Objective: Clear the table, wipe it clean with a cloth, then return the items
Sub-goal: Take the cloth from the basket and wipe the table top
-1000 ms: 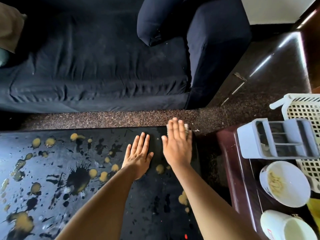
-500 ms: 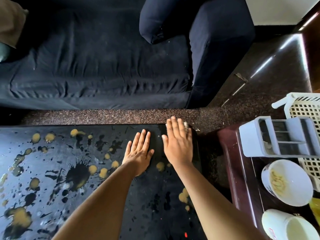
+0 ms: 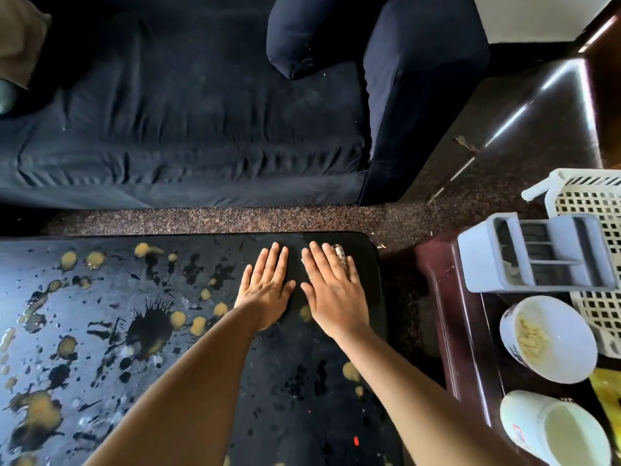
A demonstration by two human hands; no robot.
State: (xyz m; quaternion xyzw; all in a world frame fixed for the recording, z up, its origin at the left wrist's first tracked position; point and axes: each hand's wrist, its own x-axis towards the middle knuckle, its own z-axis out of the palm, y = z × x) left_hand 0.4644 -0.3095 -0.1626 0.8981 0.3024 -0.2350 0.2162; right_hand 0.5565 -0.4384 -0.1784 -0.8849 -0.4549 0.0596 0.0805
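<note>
A black low table (image 3: 302, 415) fills the lower left, spattered with yellow and dark blobs (image 3: 198, 326) over its left and middle. My left hand (image 3: 267, 290) lies flat on the tabletop near the far right corner, fingers straight and slightly apart, holding nothing. Just to its right, my right hand (image 3: 332, 294) presses flat on a small pale cloth (image 3: 340, 255). Only a crumpled edge of the cloth shows past the fingers. The patch of table around both hands looks dark and free of blobs.
A dark blue sofa (image 3: 188, 122) with a cushion (image 3: 302, 38) stands across a strip of speckled floor. At right a dark wooden side table (image 3: 447, 331) carries a grey organiser (image 3: 537, 257), a white basket (image 3: 591, 210), a smeared white bowl (image 3: 547, 338) and a white cup (image 3: 554, 432).
Both hands stay flat at the table's far right corner. The right hand has slid slightly over the cloth, so less of the cloth shows beyond the fingertips.
</note>
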